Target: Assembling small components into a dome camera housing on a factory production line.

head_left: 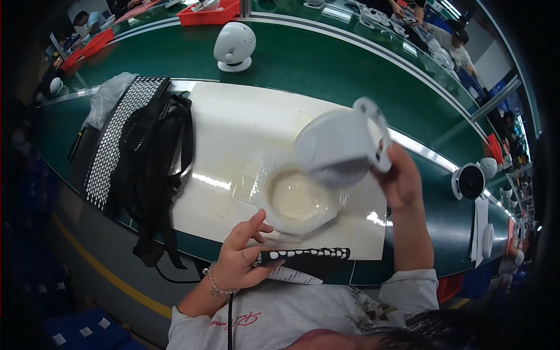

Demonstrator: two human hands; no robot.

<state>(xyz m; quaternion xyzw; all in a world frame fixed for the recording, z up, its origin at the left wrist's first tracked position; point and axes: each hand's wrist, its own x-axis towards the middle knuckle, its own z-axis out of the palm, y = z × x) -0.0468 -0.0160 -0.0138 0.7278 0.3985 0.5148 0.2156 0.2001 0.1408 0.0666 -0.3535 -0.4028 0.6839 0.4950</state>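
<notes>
My right hand point(400, 175) is closed on the open-framed stand of a white, round-bodied device point(335, 143), tilted and blurred by motion. It hangs over the far right side of a white, many-sided holder point(274, 219) with a round hollow, wrapped in clear film. The device hides part of the holder's rim. Near the table's front edge, my left hand point(248, 254) pinches the left end of a black strip with white spots point(309, 254) between thumb and index finger. Its other fingers stretch toward the holder. The strip's full shape cannot be made out.
A pale board point(227, 134) lies under the holder on the green table point(286, 49). Left of it are a black strapped bag point(149, 146) and a white-dotted panel point(119, 143). Another white device point(235, 46) stands behind; a black-faced one point(468, 181) sits right. People work beyond.
</notes>
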